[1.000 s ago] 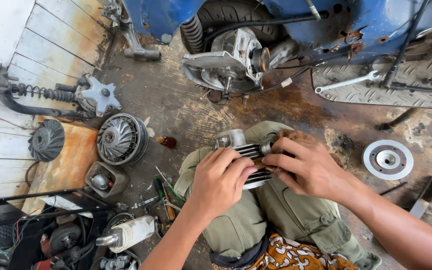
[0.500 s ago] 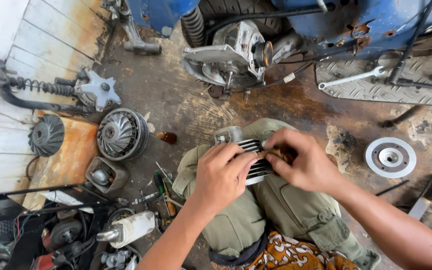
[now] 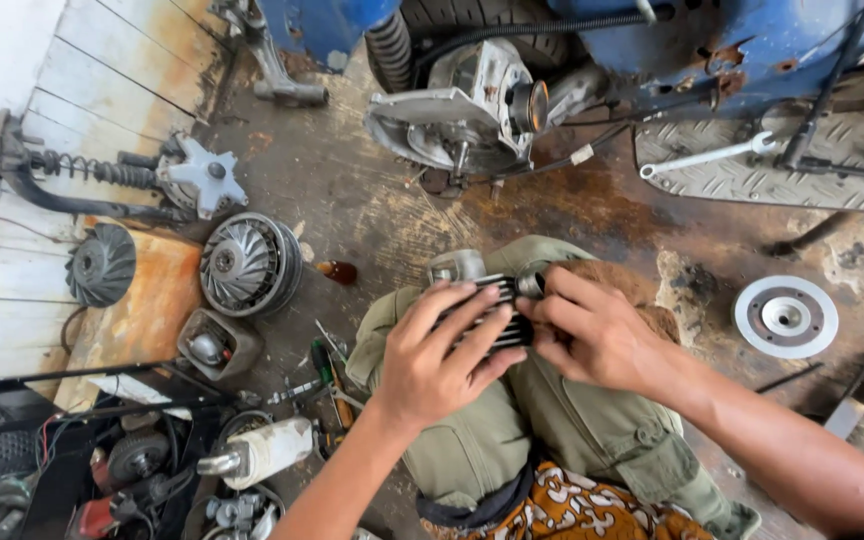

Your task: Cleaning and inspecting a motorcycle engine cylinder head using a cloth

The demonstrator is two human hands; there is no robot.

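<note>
Two hands meet over our knees, and under them lies a stained, rust-streaked concrete floor (image 3: 372, 200) of a workshop. To the left we see whitewashed planks (image 3: 62, 60) and a rusty orange sheet (image 3: 142, 310). At the top stands a blue scooter (image 3: 752, 40) with its bare engine (image 3: 462, 110) hanging out and a chequered metal footplate (image 3: 752, 170) beside it.

We hold a dark finned cylinder (image 3: 497, 300) on our olive trouser knees (image 3: 552, 420). Our left hand (image 3: 442, 355) is wrapped over its fins from above, fingers closed on it. Our right hand (image 3: 597, 335) presses against its right end, fingertips pinched together at a small round metal part (image 3: 530, 283); we cannot tell whether it grips that part or only touches it. Most of the cylinder is hidden beneath the two hands.

Around us, a ribbed round fan wheel (image 3: 249, 265) lies on the floor to the left, with a darker fan (image 3: 102, 263) further out and a star-shaped hub with a spring (image 3: 197, 180) above them. A small brown bottle (image 3: 337, 271) lies near the knee. Loose tools (image 3: 327, 370) are scattered just left of the leg. A white disc (image 3: 785, 316) sits well apart on the right.
</note>
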